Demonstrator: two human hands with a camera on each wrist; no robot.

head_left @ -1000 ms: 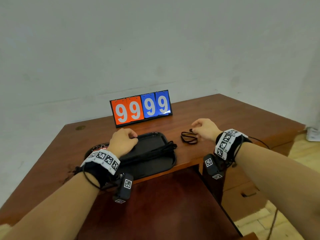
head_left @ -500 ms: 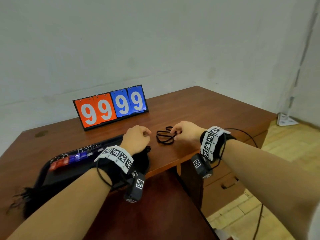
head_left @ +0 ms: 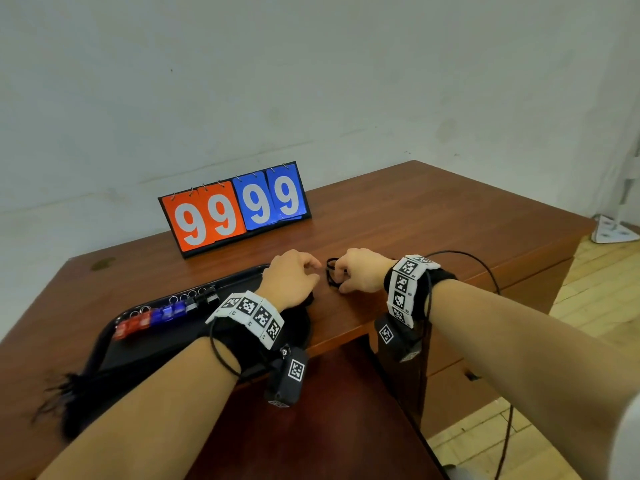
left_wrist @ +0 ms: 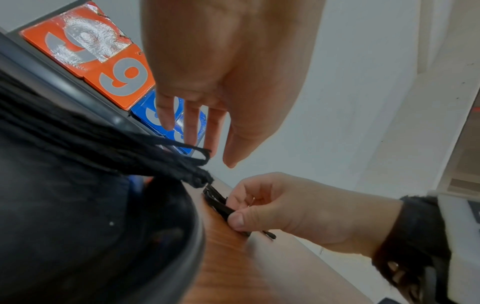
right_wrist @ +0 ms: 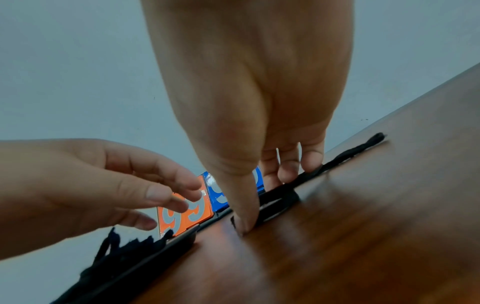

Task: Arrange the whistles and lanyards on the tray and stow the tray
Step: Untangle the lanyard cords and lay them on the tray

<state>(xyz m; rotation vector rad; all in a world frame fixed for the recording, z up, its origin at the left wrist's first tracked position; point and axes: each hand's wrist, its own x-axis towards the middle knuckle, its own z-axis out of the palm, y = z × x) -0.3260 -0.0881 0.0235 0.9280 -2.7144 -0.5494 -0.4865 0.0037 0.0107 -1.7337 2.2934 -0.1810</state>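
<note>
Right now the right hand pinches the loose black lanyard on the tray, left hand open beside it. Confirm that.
Not quite. The right hand pinches the lanyard on the bare desk, just past the tray, as the left wrist view shows. The left hand is indeed open beside it.

loose black lanyard [head_left: 333,276]: coiled on desk, right of black tray [head_left: 114,327] | whistles [head_left: 162,311]: rowed along far rim

tray [head_left: 104,344] on bench [head_left: 433,216], to my left | whistles [head_left: 162,311] in a row along tray's far side | lanyards [head_left: 69,389] in tray, ends over its left edge | loose lanyard [head_left: 331,276] on bench right of tray | scoreboard [head_left: 233,207] behind tray
</note>
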